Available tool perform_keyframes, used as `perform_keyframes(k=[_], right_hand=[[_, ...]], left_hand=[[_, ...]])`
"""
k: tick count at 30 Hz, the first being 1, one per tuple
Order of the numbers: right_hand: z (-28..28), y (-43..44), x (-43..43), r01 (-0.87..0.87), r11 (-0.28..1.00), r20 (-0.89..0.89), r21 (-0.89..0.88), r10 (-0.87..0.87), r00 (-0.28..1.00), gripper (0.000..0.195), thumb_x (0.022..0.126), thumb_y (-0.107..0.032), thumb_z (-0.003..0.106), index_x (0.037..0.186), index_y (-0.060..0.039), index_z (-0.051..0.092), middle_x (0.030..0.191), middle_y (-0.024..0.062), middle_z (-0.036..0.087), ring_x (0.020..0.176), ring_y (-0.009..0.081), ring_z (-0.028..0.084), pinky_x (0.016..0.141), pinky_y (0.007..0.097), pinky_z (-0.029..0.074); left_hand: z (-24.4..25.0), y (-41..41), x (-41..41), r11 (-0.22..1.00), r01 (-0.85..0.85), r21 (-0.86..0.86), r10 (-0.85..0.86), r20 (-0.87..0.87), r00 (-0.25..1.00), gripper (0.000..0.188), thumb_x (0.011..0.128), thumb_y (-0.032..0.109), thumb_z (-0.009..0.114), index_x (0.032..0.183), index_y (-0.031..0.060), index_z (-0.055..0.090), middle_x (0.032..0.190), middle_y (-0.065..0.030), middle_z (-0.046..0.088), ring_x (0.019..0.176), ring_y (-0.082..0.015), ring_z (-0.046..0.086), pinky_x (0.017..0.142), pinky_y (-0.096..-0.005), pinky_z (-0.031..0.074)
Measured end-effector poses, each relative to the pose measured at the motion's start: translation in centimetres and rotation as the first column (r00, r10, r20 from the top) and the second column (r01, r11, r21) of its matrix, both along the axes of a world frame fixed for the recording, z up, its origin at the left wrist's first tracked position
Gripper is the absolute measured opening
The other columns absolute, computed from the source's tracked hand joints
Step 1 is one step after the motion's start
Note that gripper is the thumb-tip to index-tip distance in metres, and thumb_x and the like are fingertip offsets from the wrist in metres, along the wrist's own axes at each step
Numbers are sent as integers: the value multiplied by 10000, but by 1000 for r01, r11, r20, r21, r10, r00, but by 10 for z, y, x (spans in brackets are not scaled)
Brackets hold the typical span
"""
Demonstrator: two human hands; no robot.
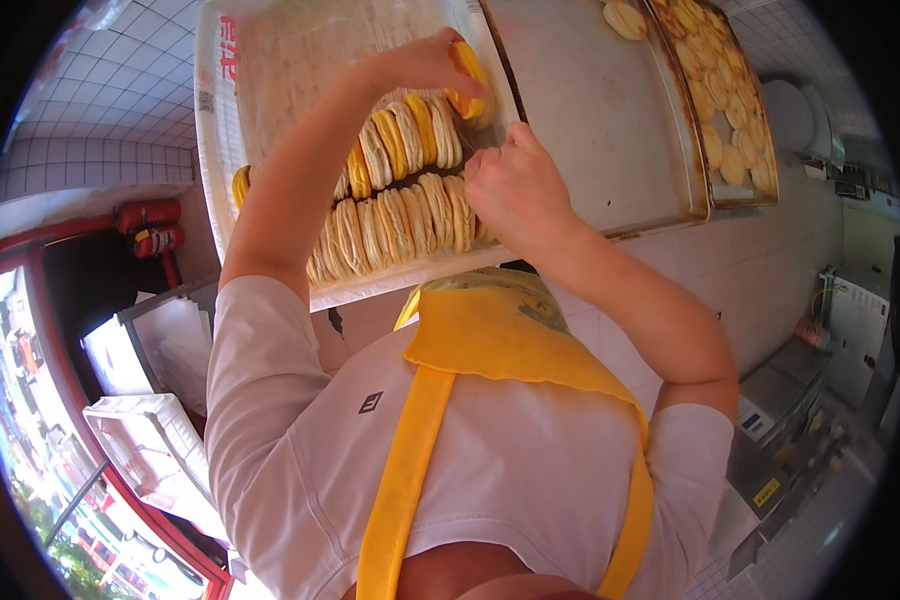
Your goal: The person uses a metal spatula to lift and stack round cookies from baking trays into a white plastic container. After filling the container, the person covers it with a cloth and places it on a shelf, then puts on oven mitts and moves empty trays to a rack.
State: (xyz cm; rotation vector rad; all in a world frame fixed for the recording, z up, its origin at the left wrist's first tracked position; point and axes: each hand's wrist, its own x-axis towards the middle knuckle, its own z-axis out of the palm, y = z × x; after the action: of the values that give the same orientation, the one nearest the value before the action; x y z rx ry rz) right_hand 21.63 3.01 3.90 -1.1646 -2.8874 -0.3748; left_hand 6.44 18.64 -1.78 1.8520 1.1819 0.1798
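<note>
My left hand (426, 66) grips a yellow flat round bread (465, 79), tilted near the right side of a white plastic crate (208, 150). Below that hand, a row of cream and yellow flat breads (405, 139) stands on edge. Closer to me runs a second row of pale flat breads (397, 225), also on edge. Part of the rows is hidden behind my left forearm. My right hand (516, 191) is curled into a fist at the crate's right edge, beside the ends of the rows. Whether its fingers pinch the thin clear liner there, I cannot tell.
To the right lies a metal baking tray (600, 157) with a pale bread (625, 20) at its far edge. Beyond it, another tray (742, 196) holds several browned breads (720, 90). Red fire extinguishers (148, 225) and a white basket (146, 450) are at left.
</note>
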Motion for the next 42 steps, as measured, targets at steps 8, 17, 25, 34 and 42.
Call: perform_keyframes(k=[8, 17, 25, 34, 42], right_hand=[[1, -5, 2, 16, 1000, 19, 7, -16, 1000, 112, 622, -58, 602, 521, -107, 612, 502, 46, 530, 522, 171, 521, 739, 304, 358], [35, -28, 24, 83, 992, -31, -92, -86, 996, 48, 623, -39, 594, 590, -75, 593, 568, 55, 542, 562, 177, 537, 718, 300, 365], [99, -34, 82, 283, 936, -313, -211, -339, 887, 208, 733, -71, 625, 940, -93, 633, 741, 61, 628, 691, 222, 589, 786, 336, 400], [67, -9, 108, 337, 891, -547, -304, -453, 704, 339, 810, -88, 617, 1149, -102, 600, 977, 109, 644, 826, 230, 595, 852, 351, 413], [59, 89, 40, -57, 931, -400, -361, -99, 911, 303, 832, -68, 569, 1120, -152, 604, 976, 69, 631, 884, 260, 596, 748, 333, 467]], left_hand=[[-31, 2, -12, 985, -49, 165, 59, -58, 997, 897, 722, 633, 627, 1369, 83, 338, 1294, -200, 474, 1215, -304, 442, 1009, -386, 351], [-31, 6, 15, 916, 152, -371, -200, -94, 975, 973, 758, 825, 163, 1388, 112, 366, 1389, -140, 403, 1317, -281, 329, 1099, -419, 190], [-42, 5, -3, 928, 60, -369, -115, -130, 985, 974, 771, 811, 138, 1356, 81, 412, 1369, -114, 434, 1230, -270, 436, 1060, -421, 270], [19, -49, -70, 905, -310, 293, 339, -52, 940, 609, 907, 546, 389, 1295, 86, 481, 1276, -155, 515, 1172, -316, 480, 981, -394, 379], [11, -193, -195, 470, -820, 326, 882, -183, 433, 509, 937, 428, 422, 1297, 70, 458, 1190, -197, 568, 1132, -281, 534, 957, -335, 391]])
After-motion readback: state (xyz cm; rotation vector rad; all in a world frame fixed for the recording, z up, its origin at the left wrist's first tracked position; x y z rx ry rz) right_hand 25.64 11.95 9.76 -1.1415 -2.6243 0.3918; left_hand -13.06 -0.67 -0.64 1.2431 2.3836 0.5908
